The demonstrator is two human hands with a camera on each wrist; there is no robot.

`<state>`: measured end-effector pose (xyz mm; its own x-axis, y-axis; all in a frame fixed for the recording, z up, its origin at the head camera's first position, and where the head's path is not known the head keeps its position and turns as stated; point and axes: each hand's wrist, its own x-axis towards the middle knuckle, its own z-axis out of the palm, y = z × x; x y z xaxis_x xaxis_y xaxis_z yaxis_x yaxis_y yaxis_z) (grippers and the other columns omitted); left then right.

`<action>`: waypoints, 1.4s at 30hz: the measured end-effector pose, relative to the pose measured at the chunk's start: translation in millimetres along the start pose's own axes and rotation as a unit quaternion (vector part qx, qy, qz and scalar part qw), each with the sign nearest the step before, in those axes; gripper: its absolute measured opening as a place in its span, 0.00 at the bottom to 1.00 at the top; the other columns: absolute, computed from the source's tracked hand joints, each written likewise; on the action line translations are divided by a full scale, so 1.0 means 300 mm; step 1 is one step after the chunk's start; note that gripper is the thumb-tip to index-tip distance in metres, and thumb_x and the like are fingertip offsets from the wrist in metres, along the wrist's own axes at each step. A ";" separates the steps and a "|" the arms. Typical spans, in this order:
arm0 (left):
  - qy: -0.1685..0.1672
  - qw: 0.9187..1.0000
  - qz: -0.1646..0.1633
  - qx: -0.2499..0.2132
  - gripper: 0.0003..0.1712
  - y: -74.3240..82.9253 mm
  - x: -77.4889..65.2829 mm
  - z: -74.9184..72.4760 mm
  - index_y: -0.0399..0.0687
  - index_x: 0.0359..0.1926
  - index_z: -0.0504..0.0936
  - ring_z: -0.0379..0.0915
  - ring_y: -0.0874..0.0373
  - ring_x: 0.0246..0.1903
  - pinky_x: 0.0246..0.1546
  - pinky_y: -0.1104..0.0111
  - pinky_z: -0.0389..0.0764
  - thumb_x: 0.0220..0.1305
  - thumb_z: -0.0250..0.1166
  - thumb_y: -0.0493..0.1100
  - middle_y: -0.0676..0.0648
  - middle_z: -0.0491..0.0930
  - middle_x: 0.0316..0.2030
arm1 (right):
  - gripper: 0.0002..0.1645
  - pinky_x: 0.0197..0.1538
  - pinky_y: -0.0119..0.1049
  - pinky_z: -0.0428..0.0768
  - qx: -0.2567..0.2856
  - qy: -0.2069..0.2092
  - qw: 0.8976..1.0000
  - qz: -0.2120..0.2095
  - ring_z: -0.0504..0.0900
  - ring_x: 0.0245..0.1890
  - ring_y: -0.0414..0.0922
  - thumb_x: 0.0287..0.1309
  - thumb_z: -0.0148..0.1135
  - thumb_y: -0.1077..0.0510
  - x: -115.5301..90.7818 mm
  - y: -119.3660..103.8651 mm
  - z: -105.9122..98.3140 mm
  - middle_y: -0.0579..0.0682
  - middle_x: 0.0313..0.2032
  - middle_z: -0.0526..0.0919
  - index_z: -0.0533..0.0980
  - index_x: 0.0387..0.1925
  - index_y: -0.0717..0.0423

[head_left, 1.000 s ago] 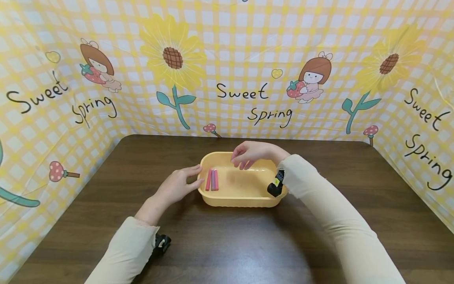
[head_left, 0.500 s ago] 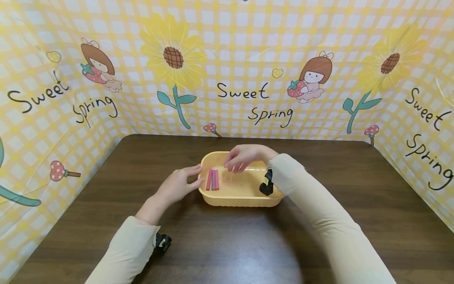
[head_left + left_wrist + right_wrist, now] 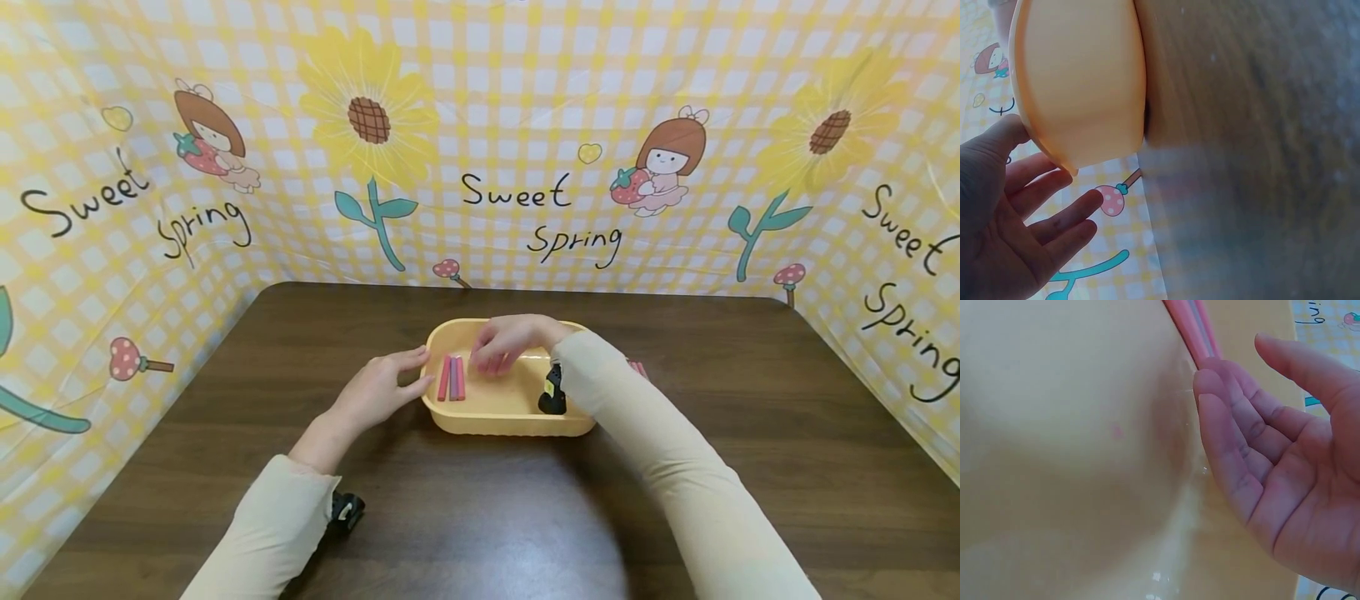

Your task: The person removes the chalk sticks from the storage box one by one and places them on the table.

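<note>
A yellow oval tub (image 3: 513, 427) stands on the table. Two pink sticks and a purple one (image 3: 453, 379) lie side by side at its left end. My left hand (image 3: 381, 385) rests at the tub's left rim, thumb and index fingertip touching it from outside; the left wrist view shows the other fingers (image 3: 1066, 225) loosely spread. My right hand (image 3: 504, 343) reaches over the back rim into the tub, just right of the sticks. In the right wrist view its fingers (image 3: 1219, 425) are gently bent, thumb apart, palm bare, fingertips overlapping the ends of the pink sticks (image 3: 1194, 328).
More pink sticks (image 3: 638, 367) peek out beyond the right sleeve, to the right of the tub. The dark wooden table (image 3: 450, 517) is enclosed by a yellow checked cloth (image 3: 510, 117). A black wrist camera (image 3: 553, 392) hangs over the tub's right part.
My right hand has moved left and lower into the tub, toward the sticks. Pink sticks right of the tub have come into view past the sleeve. The left hand stays at the rim.
</note>
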<state>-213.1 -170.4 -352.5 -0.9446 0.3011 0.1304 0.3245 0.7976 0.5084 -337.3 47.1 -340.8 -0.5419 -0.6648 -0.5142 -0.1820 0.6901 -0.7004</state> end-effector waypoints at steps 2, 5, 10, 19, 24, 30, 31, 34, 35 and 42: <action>-0.001 1.000 -0.001 -0.001 0.29 0.001 0.001 -0.001 0.40 0.62 0.71 0.66 0.45 0.63 0.63 0.51 0.67 0.62 0.61 0.49 0.42 0.69 0.63 | 0.15 0.37 0.28 0.81 0.004 -0.002 1.000 0.001 0.80 0.29 0.37 0.62 0.55 0.56 0.008 -0.004 0.007 0.47 0.29 0.80 0.76 0.44 0.64; -0.002 1.000 -0.001 -0.001 0.29 0.002 0.001 -0.002 0.41 0.62 0.71 0.66 0.45 0.63 0.63 0.51 0.67 0.62 0.61 0.49 0.42 0.69 0.63 | 0.13 0.34 0.27 0.80 0.007 -0.002 1.000 0.004 0.79 0.26 0.37 0.63 0.54 0.56 0.019 -0.011 0.016 0.46 0.26 0.80 0.76 0.40 0.64; -0.005 1.000 -0.005 0.002 0.29 0.003 0.000 -0.003 0.41 0.62 0.71 0.66 0.45 0.63 0.63 0.51 0.67 0.62 0.61 0.49 0.42 0.69 0.63 | 0.10 0.31 0.24 0.79 0.013 -0.007 1.000 0.018 0.78 0.25 0.35 0.63 0.54 0.56 0.042 -0.022 0.026 0.45 0.25 0.80 0.75 0.33 0.60; -0.005 1.000 -0.004 -0.001 0.29 0.003 -0.001 0.001 0.42 0.62 0.70 0.65 0.45 0.63 0.63 0.50 0.66 0.62 0.61 0.49 0.42 0.68 0.64 | 0.12 0.26 0.23 0.76 0.023 -0.025 0.998 0.050 0.75 0.19 0.35 0.62 0.56 0.56 0.081 -0.029 0.043 0.45 0.19 0.78 0.74 0.24 0.56; 0.000 1.000 -0.001 -0.003 0.29 0.001 -0.002 0.002 0.41 0.62 0.71 0.66 0.45 0.63 0.63 0.51 0.67 0.62 0.61 0.49 0.42 0.69 0.63 | 0.18 0.23 0.23 0.73 0.009 -0.017 0.998 0.063 0.71 0.15 0.35 0.62 0.57 0.52 0.087 -0.037 0.057 0.44 0.15 0.75 0.73 0.20 0.57; -0.003 1.000 -0.004 0.000 0.29 0.000 -0.002 0.001 0.41 0.62 0.71 0.66 0.45 0.63 0.63 0.51 0.66 0.62 0.61 0.48 0.42 0.68 0.63 | 0.19 0.21 0.23 0.73 -0.022 0.014 0.998 0.060 0.71 0.14 0.35 0.61 0.59 0.51 0.086 -0.049 0.068 0.44 0.14 0.74 0.74 0.18 0.58; -0.004 1.000 -0.005 0.001 0.29 0.001 -0.002 0.000 0.41 0.62 0.71 0.66 0.45 0.63 0.63 0.51 0.66 0.62 0.61 0.48 0.42 0.68 0.64 | 0.19 0.21 0.23 0.74 -0.027 0.019 0.998 0.059 0.71 0.14 0.35 0.60 0.59 0.51 0.086 -0.049 0.068 0.45 0.15 0.74 0.74 0.18 0.57; -0.005 1.000 -0.005 0.001 0.29 0.001 -0.003 0.001 0.41 0.62 0.71 0.66 0.45 0.63 0.64 0.51 0.66 0.62 0.61 0.49 0.42 0.68 0.64 | 0.18 0.21 0.23 0.74 -0.032 0.025 0.997 0.063 0.71 0.14 0.34 0.60 0.59 0.51 0.089 -0.048 0.069 0.45 0.15 0.75 0.74 0.19 0.56; -0.004 1.000 -0.005 0.001 0.29 0.001 -0.002 0.001 0.41 0.62 0.71 0.66 0.45 0.63 0.64 0.51 0.66 0.62 0.61 0.49 0.42 0.68 0.64 | 0.17 0.21 0.23 0.74 -0.030 0.027 0.997 0.064 0.72 0.14 0.35 0.60 0.59 0.51 0.090 -0.047 0.070 0.45 0.15 0.75 0.74 0.19 0.56; 0.002 1.000 -0.002 0.000 0.29 -0.001 -0.002 0.002 0.41 0.61 0.71 0.66 0.45 0.63 0.63 0.51 0.67 0.62 0.61 0.49 0.42 0.69 0.63 | 0.15 0.22 0.22 0.75 -0.018 0.021 0.997 0.069 0.73 0.15 0.34 0.60 0.59 0.54 0.090 -0.046 0.067 0.45 0.15 0.76 0.75 0.20 0.56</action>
<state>-212.5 -170.4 -353.1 -0.9460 0.2958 0.1329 0.3212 0.7988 0.5087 -332.8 13.9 -355.0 -0.5967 -0.5514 -0.5830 -0.1322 0.7842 -0.6063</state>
